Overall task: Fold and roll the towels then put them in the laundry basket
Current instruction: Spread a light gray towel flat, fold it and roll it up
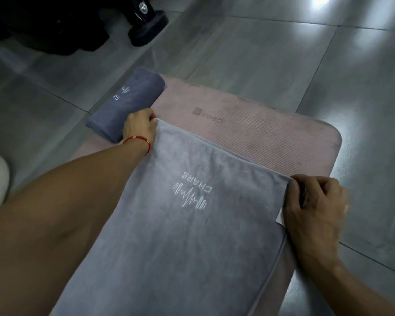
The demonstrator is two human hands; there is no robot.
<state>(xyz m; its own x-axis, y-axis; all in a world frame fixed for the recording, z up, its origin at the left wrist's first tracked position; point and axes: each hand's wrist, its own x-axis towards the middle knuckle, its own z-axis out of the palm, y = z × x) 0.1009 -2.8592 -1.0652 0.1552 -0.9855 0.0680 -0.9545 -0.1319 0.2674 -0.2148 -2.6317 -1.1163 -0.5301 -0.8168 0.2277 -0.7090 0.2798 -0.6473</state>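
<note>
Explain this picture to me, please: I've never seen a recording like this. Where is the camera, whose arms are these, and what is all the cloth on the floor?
There is no machine here. A person wears one wide-angle camera on the head, which looks forward and down, so the two bare arms are the wearer's own. A pink exercise mat lies on grey floor tiles. Spread flat on it is a light grey towel with a white logo. The left hand, with a red cord at the wrist, pinches the towel's far left corner; the right hand grips its far right corner. Beside the left hand lies a darker towel, already rolled, partly on the mat's edge. Dark equipment stands at the top left. No laundry basket is visible.
</note>
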